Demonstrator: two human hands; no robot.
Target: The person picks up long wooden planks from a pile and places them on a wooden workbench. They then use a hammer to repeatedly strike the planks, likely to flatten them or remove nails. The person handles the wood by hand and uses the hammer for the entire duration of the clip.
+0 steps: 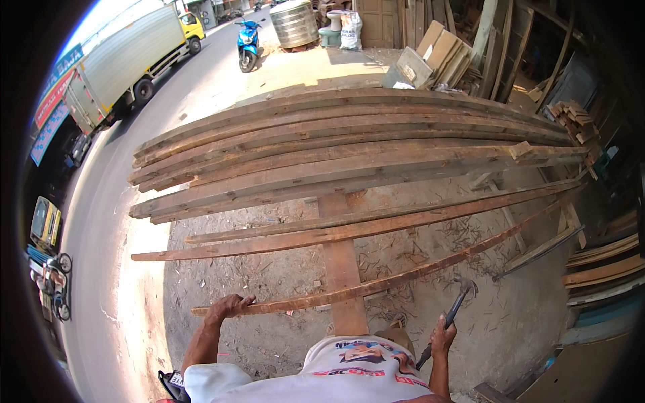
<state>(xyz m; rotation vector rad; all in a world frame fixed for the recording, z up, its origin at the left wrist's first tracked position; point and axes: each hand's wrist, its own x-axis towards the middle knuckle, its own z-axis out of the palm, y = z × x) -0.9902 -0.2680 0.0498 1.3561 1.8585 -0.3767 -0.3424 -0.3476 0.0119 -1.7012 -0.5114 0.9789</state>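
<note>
My left hand (229,306) grips a narrow wooden batten (383,285) near its left end. The batten runs up to the right, crossing over a flat reddish-brown plank (344,269) that points away from me. In my right hand (443,333) is a claw hammer (458,304) with a dark handle, held by the middle of the handle with its head up, to the right of the plank and apart from the batten. Two more narrow strips, a reddish one (282,245) and a greyish one (262,231), lie across the plank farther off.
Several thick wooden beams (322,171) lie side by side beyond the strips. A wooden trestle (509,219) stands at right, near stacked boards (604,274). Wood splinters litter the ground. At left is a road with a truck (131,60); a blue scooter (248,45) stands beyond the beams.
</note>
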